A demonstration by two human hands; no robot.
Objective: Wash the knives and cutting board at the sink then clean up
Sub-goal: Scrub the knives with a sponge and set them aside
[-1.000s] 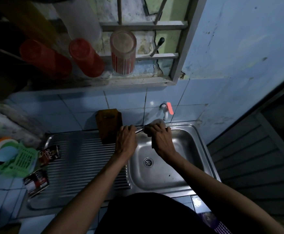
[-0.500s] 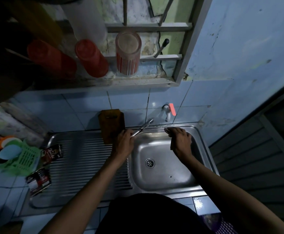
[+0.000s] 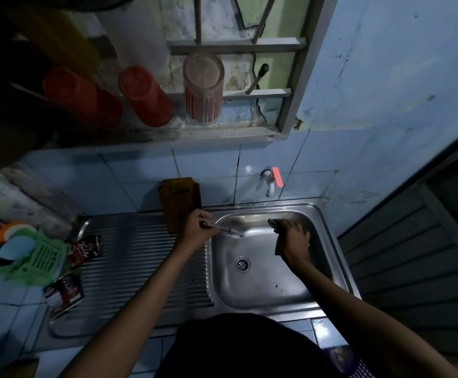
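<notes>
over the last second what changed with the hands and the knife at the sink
The right hand let go of the knife and moved right, over the sink basin, gripping something dark. The left hand kept hold of the knife, its blade tipped from up toward the tap down toward the basin. The cutting board stayed leaning against the tiles.

This is a small home kitchen. A steel sink with a ribbed draining board is set against blue wall tiles, under a plastic tap. Upturned cups stand on the ledge above.
</notes>
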